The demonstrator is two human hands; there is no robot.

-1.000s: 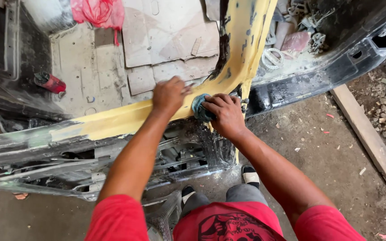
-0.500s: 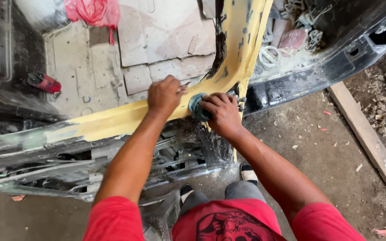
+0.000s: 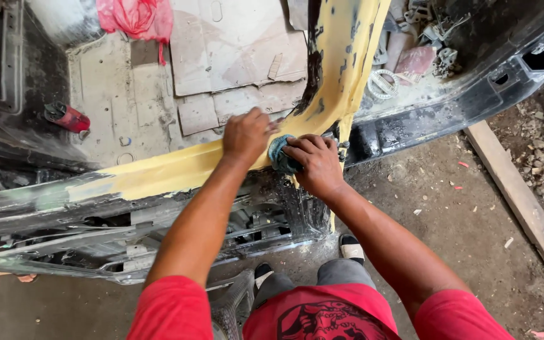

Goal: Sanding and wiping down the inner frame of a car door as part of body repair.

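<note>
My right hand (image 3: 315,162) grips a small crumpled blue-green abrasive pad (image 3: 279,155) and presses it on the yellow-filler-coated sill (image 3: 177,171) of a stripped black car body, at the foot of the yellow door pillar (image 3: 347,56). My left hand (image 3: 245,134) rests flat on the sill right beside the pad, fingers curled over the edge. Part of the pad is hidden under my right fingers.
Inside the car lie cardboard sheets (image 3: 240,50), a red plastic bag (image 3: 135,17), a red can (image 3: 67,117) and a heap of metal parts (image 3: 420,44). A wooden plank (image 3: 524,201) lies on the dirt floor at the right. My feet (image 3: 351,247) stand below the sill.
Both hands with the pad have shifted slightly along the sill near the pillar base; the view has moved a little. The grip is unchanged.
</note>
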